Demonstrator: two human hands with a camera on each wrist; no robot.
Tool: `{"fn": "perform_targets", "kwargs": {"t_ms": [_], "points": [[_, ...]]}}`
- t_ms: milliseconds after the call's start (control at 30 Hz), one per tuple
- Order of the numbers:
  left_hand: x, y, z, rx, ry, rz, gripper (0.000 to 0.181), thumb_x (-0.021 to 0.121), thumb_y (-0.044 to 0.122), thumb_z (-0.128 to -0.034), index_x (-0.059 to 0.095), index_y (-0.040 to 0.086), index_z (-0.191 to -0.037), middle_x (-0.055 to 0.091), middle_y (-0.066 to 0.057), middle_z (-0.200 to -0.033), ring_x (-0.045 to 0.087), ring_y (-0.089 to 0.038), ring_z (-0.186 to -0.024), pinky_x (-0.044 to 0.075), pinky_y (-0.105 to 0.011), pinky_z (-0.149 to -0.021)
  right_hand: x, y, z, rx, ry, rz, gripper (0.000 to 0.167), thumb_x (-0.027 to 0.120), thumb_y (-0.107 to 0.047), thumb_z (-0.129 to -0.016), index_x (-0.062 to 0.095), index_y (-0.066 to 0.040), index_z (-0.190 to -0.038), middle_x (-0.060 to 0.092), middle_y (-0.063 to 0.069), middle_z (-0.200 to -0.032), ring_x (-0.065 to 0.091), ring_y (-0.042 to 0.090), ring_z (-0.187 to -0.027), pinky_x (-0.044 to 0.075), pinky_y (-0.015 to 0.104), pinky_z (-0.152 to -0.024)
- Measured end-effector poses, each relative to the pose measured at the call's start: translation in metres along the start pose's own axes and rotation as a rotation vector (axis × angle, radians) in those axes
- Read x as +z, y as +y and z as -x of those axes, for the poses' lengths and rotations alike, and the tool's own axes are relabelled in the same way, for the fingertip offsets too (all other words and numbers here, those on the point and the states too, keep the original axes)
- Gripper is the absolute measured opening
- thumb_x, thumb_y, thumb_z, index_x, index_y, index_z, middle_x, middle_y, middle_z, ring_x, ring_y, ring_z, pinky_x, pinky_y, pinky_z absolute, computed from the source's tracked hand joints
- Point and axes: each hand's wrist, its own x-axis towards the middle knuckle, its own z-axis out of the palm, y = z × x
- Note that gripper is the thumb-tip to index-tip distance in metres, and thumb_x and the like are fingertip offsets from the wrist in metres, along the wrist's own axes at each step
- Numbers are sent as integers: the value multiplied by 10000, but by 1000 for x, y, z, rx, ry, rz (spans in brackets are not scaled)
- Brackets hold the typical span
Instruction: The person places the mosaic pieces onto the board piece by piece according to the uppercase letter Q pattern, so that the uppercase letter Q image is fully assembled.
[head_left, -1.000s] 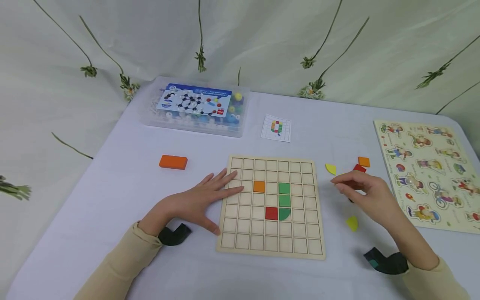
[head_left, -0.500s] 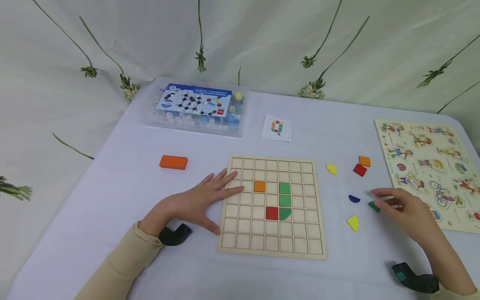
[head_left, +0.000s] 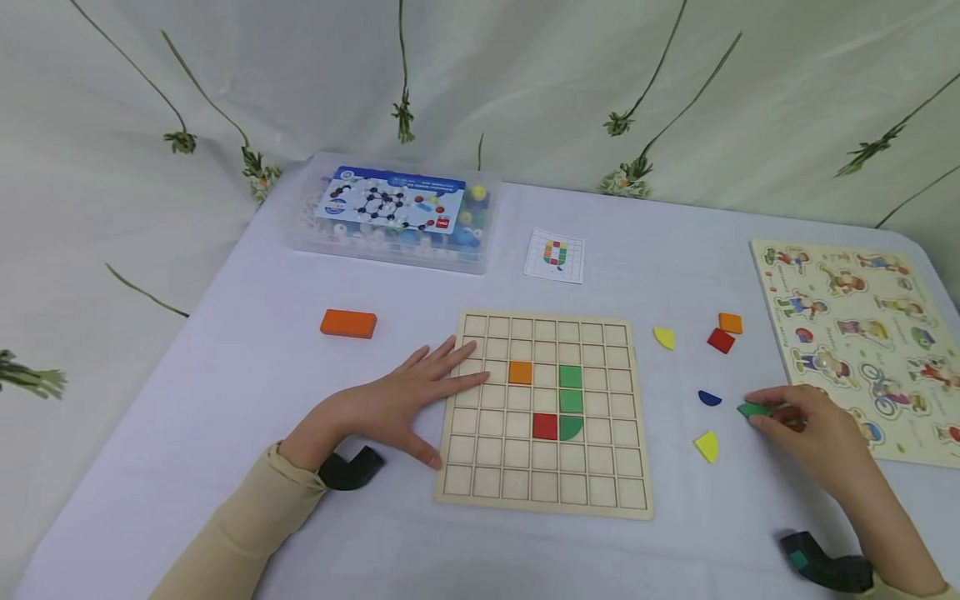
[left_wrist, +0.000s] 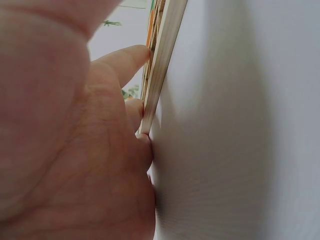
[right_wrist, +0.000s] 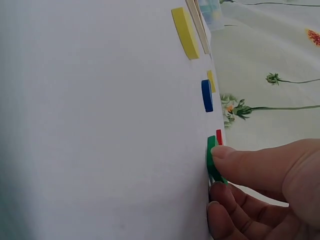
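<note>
My left hand [head_left: 393, 407] lies spread along the left edge of the gridded wooden board [head_left: 517, 487], its fingertips resting on the rim and the first cells. Set in the board are an orange square [head_left: 520, 372], a red square [head_left: 545, 427], two green squares [head_left: 571, 389] and a green quarter-circle [head_left: 571, 427]. To the right of the board, my right hand [head_left: 817, 429] pinches a small green piece [right_wrist: 212, 155] between thumb and fingers, low at the tablecloth. Nearby lie a dark blue half-disc [head_left: 709, 398] and a yellow quarter-circle [head_left: 707, 447].
Farther back are another yellow quarter-circle [head_left: 664, 337], a red square [head_left: 721, 340] and an orange square [head_left: 731, 323]. A picture puzzle board [head_left: 862, 333] lies at the right. Behind stand a pattern card [head_left: 554, 257] and a clear plastic box [head_left: 390, 218]. An orange block [head_left: 348, 323] sits left.
My right hand has moved right and slightly down from beside the red square to the green piece, and now pinches it. The left hand stays still on the board.
</note>
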Motion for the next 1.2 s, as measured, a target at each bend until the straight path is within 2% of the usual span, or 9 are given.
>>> {"fn": "perform_targets", "kwargs": {"t_ms": [200,300,433,567,733,900,967,1133,1200], "points": [[0,-1,-1,-5,-7,-5,1073,789,519,-664,204,201,-1506,-61,-71,-1556,-141,-271,-1383,-33,-512,-1072,2,-3,-1,-7,-5,-12,218,736,7,-774,612,6,-953,607,118,-872,539,265,-740,412,154,-566],[0,-1,0,-6,-7,-7,1071,784,524,-666,200,206,-1507,-62,-66,-1556,-142,-266,-1383,-33,-512,-1072,0,-6,-1,-28,18,-26,215,729,-4,-787,608,-17,-964,624,100,-859,545,193,-737,418,114,-585],[-1,-1,1,-2,-3,-1,1070,788,518,-665,205,203,-1506,-56,-71,-1557,-139,-271,-1383,-31,-515,-1071,-4,-21,-6,-121,53,-126,182,716,-7,-808,625,-27,-966,631,95,-864,531,53,-726,427,71,-631],[-1,-1,1,8,1,19,1063,784,520,-666,217,192,-1503,-40,-86,-1556,-125,-290,-1384,-20,-539,-1065,-1,-49,-15,-206,32,-262,153,689,11,-827,659,-25,-973,640,84,-892,553,42,-728,451,94,-656],[0,0,1,3,4,21,1070,789,522,-656,220,198,-1502,-41,-83,-1557,-124,-288,-1384,-16,-544,-1064,10,-93,-30,-314,-66,-398,172,693,25,-818,662,-17,-982,656,58,-926,598,94,-783,477,148,-705],[2,0,0,9,5,6,1070,784,525,-666,207,198,-1505,-45,-90,-1556,-131,-286,-1383,-25,-524,-1070,30,-131,-42,-347,-275,-615,122,631,46,-861,606,-1,-972,606,105,-965,645,235,-803,523,272,-726],[1,0,0,8,0,1,1071,783,524,-669,201,198,-1507,-50,-90,-1555,-138,-282,-1382,-31,-514,-1072,40,-141,-45,-375,-342,-667,128,603,69,-871,588,0,-977,588,112,-976,643,280,-798,528,299,-729],[0,1,0,-1,-6,-3,1077,785,523,-666,200,191,-1507,-58,-83,-1555,-148,-276,-1380,-29,-516,-1071,62,-160,-48,-501,-399,-645,177,617,74,-857,603,-4,-1016,615,44,-953,594,234,-792,511,275,-724],[0,1,1,-3,-6,-4,1077,780,531,-666,198,195,-1507,-61,-76,-1556,-151,-272,-1380,-28,-518,-1071,68,-166,-48,-526,-416,-625,196,642,53,-847,614,-9,-1031,625,13,-928,583,200,-798,504,278,-728]]}}
